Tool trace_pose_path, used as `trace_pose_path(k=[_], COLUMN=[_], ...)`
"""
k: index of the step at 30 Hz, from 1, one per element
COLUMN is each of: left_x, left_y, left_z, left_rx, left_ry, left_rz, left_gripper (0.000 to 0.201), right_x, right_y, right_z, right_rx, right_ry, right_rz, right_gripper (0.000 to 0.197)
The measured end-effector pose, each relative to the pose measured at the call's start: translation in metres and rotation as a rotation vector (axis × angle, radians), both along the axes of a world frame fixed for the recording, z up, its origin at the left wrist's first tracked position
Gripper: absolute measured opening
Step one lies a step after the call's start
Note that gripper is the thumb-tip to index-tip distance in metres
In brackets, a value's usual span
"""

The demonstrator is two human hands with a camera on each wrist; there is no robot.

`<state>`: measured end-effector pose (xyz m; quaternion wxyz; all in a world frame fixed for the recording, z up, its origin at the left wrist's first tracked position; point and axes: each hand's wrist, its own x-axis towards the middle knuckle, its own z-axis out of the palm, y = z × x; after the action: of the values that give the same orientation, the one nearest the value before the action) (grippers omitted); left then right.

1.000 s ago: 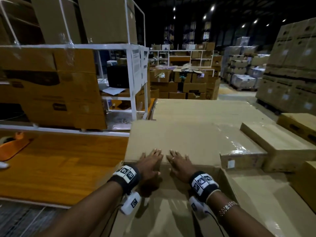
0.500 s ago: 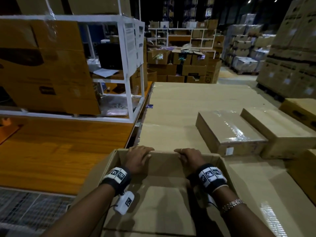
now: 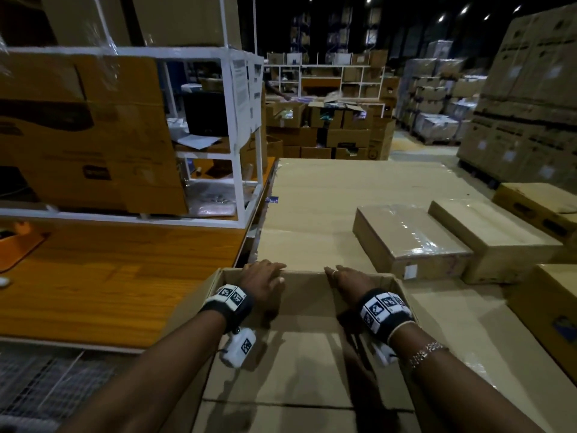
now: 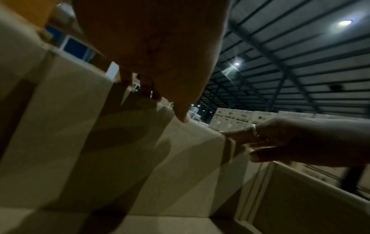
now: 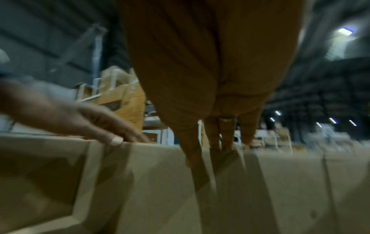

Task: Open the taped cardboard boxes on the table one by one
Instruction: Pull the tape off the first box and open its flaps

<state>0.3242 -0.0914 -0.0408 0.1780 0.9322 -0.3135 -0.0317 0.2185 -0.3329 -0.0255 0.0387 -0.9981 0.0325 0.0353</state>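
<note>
- On the far left a wooden table point(image 3: 103, 285) carries a white rack point(image 3: 237, 126) with big cartons inside; none of it looks like part of the job.
- The open box point(image 3: 299, 364) sits nearest the person, at the near edge of the cardboard-covered table point(image 3: 327, 195). Its flaps are folded out and its inside looks bare, so this one seems done.
- The left hand point(image 3: 262, 281) is on the box's far wall, near its left corner. The fingers hook over the top edge and the thumb lies on the inner face, so it grips that wall.
- The right hand point(image 3: 349, 281) holds the same wall further right, fingers curled over the rim and thumb inside; a ring shows on one finger.
- From the wrist views the rim runs under both sets of fingers, a gap between the two hands.
- Right of the hands lies a shut box point(image 3: 409, 242) with shiny tape across its top, so it is left to open.
- Just beside it is a second flat box point(image 3: 493, 235), also closed, and more boxes point(image 3: 540, 207) stand at the right edge, closed as far as one can tell.
- My reading: one box open, several to go; this one likely needs shifting aside first.
</note>
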Motion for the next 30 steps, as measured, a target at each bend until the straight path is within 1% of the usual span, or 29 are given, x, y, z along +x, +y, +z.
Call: trace_pose_path(k=[2, 4, 7, 10, 12, 14, 16, 18, 21, 22, 24, 25, 26, 27, 28, 30], left_x=[-0.017, -0.035, -0.062, -0.102, -0.139, -0.180, -0.218, -0.251, -0.285, -0.293, -0.304, -0.309, -0.313, -0.316, -0.318, -0.321], left_y=[0.003, 0.008, 0.020, 0.038, 0.056, 0.077, 0.097, 0.117, 0.141, 0.147, 0.158, 0.162, 0.166, 0.169, 0.171, 0.172], left_z=[0.020, 0.043, 0.079, 0.116, 0.135, 0.141, 0.130, 0.107, 0.066, 0.053, 0.029, 0.019, 0.011, 0.006, 0.004, 0.003], left_rx=[-0.013, -0.052, -0.066, -0.063, -0.039, 0.025, 0.092, 0.144, 0.205, 0.199, 0.165, 0.136, 0.102, 0.068, 0.041, 0.003], left_ry=[0.026, 0.032, 0.019, 0.056, 0.159, 0.274, 0.323, 0.324, 0.353, 0.375, 0.398, 0.411, 0.421, 0.413, 0.381, 0.315], left_rz=[-0.036, -0.069, -0.135, -0.250, -0.343, -0.433, -0.522, -0.611, -0.644, -0.635, -0.605, -0.583, -0.556, -0.537, -0.522, -0.511], left_gripper=[0.054, 0.060, 0.062, 0.060, 0.058, 0.055, 0.052, 0.050, 0.054, 0.055, 0.056, 0.053, 0.049, 0.046, 0.046, 0.046], right_x=[-0.021, -0.046, -0.087, -0.131, -0.164, -0.201, -0.243, -0.282, -0.325, -0.335, -0.349, -0.353, -0.355, -0.358, -0.359, -0.360], right_y=[0.009, 0.018, 0.033, 0.057, 0.077, 0.096, 0.114, 0.129, 0.147, 0.152, 0.164, 0.167, 0.168, 0.170, 0.171, 0.173], right_z=[0.014, 0.028, 0.055, 0.089, 0.105, 0.111, 0.111, 0.101, 0.074, 0.065, 0.046, 0.037, 0.027, 0.018, 0.010, 0.001], right_rx=[-0.076, -0.125, -0.108, 0.036, 0.159, 0.336, 0.433, 0.462, 0.460, 0.491, 0.563, 0.573, 0.582, 0.569, 0.537, 0.413], right_ry=[0.048, 0.061, 0.072, 0.051, 0.013, 0.030, 0.124, 0.233, 0.323, 0.331, 0.301, 0.241, 0.179, 0.128, 0.079, 0.012], right_rz=[0.004, 0.023, 0.074, 0.103, 0.130, 0.175, 0.175, 0.135, 0.065, 0.044, 0.009, -0.006, -0.024, -0.051, -0.065, -0.112], right_gripper=[0.062, 0.059, 0.069, 0.070, 0.063, 0.054, 0.048, 0.046, 0.043, 0.038, 0.020, 0.029, 0.042, 0.049, 0.051, 0.047])
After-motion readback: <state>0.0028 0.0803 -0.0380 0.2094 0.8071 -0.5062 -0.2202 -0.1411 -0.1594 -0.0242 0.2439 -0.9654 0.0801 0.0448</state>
